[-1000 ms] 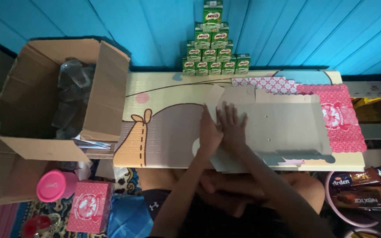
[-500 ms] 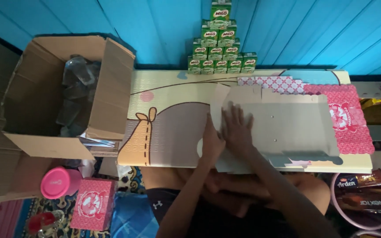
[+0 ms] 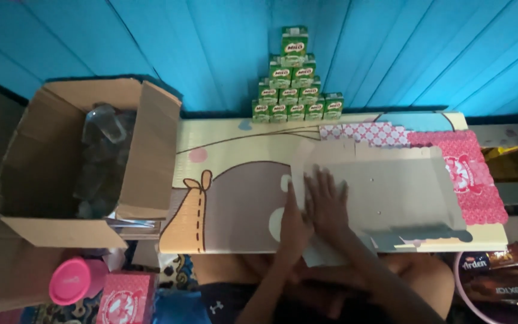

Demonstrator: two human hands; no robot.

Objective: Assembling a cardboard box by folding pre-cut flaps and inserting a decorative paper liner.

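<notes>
On the low table (image 3: 235,180), my left hand (image 3: 293,225) and right hand (image 3: 327,204) together, palms flat, pressing the grey cardboard sheet (image 3: 391,192), nothing gripped.

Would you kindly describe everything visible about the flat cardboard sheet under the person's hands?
The flat cardboard sheet is grey-brown, unfolded, with flaps and notched edges along its top and a few small holes. It lies flat on the low table, over the patterned top and partly over a pink printed sheet. Its lower right corner looks dark and uneven. The left hand and right hand press side by side, palms down, on its left end.
</notes>
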